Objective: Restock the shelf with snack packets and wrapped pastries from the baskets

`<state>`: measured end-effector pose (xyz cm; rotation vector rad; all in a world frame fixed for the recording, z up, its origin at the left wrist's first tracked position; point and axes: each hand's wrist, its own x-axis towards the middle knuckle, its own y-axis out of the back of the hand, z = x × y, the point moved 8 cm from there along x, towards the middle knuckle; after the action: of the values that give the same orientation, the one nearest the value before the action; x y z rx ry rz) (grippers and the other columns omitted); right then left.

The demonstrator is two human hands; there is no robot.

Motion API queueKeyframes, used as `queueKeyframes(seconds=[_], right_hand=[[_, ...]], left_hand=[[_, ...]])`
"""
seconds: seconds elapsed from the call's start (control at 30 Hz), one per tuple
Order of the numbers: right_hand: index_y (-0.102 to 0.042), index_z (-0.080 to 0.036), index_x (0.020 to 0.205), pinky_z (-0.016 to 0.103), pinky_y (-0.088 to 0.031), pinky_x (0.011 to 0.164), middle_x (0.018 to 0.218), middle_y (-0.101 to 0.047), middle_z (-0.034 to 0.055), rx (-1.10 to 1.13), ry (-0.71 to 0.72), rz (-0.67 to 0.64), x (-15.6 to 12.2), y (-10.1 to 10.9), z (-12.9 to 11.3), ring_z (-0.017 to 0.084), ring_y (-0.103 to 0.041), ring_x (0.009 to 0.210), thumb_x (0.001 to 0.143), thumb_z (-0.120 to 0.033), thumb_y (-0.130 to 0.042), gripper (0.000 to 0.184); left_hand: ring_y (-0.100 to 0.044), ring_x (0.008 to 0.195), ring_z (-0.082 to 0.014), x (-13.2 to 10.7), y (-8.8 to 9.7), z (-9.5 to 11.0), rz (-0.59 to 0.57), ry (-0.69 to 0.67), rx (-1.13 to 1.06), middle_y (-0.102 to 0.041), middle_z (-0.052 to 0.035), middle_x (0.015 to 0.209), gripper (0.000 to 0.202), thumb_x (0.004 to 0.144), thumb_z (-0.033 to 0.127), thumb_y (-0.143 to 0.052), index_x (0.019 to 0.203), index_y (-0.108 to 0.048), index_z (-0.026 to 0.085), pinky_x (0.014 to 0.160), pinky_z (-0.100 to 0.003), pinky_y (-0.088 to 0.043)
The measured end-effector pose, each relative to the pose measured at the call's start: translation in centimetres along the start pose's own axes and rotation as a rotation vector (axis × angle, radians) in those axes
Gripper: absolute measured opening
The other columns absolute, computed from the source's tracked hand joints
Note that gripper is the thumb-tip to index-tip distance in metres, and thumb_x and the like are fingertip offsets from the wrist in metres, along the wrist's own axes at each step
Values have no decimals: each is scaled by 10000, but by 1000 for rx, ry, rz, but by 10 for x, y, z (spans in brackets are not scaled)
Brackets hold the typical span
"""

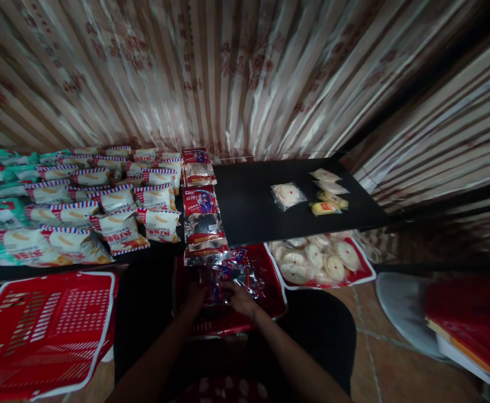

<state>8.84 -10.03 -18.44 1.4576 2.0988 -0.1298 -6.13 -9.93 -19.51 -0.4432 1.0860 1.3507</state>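
A red shopping basket (276,280) stands between my knees with several shiny red-and-blue foil snack packets (245,277) inside. My left hand (197,295) reaches into its left part, dark and blurred, with the fingers hard to make out against the packets. Close by on the right, my right hand (241,299) is bent down with its fingers closed at the edge of a foil packet. Just beyond the basket, similar red foil packets (203,204) lie in an overlapping column on the black table (248,196).
Rows of white snack bags (116,229) and green bags (1,212) cover the table's left. A flat clear-wrapped pack (288,195) and small yellow packets (326,208) lie on the right. Another red basket (312,285) holds round pale packs; a red basket (80,308) stands at left.
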Motion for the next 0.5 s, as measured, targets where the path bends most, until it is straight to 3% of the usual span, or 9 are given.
queueKeyframes(seconds=[0.1,0.17,0.27,0.33,0.43,0.5], right_hand=[[-633,-203,1127,358,-517,805,886,-718,32,103,-53,-44,-11,7,3,182,-658,847,597,-74,-411,589],[-621,-199,1153,390,-472,895,1034,-691,62,83,-48,-4,-20,20,0,197,-623,983,646,-92,-423,555],[-601,-207,1197,440,-332,1035,1315,-535,90,-97,78,116,-34,42,-18,238,-460,1227,709,-169,-505,499],[-621,-215,1172,434,-284,1063,1364,-485,87,-134,182,98,-44,44,-33,253,-406,1269,718,-246,-581,457],[-703,-196,947,390,-413,931,1069,-660,68,-12,203,21,-55,40,-43,244,-572,1037,761,-423,-591,314],[-689,-172,759,348,-467,769,768,-666,23,89,130,26,-61,41,-43,203,-607,768,757,-522,-580,366]], left_hand=[[-624,782,-129,-16,-2,9,-98,-4,-162,-646,-31,903,167,859,272,-565,932,-601,126,704,-303,-536],[-638,739,-115,-28,-1,18,-159,-24,-274,-662,-23,831,66,821,174,-597,873,-608,134,695,-258,-533],[-656,701,-115,-48,-2,33,-248,-63,-416,-680,-14,770,154,701,48,-662,814,-622,143,705,-225,-532],[-658,681,-124,-61,-4,41,-305,-81,-479,-684,-22,742,142,661,39,-682,754,-629,132,715,-238,-539],[-661,679,-141,-79,-5,54,-360,-101,-540,-681,-36,691,80,691,67,-653,656,-617,129,731,-249,-542],[-669,717,-156,-91,-2,64,-394,-130,-573,-689,-33,703,75,712,84,-631,660,-621,138,752,-254,-539]])
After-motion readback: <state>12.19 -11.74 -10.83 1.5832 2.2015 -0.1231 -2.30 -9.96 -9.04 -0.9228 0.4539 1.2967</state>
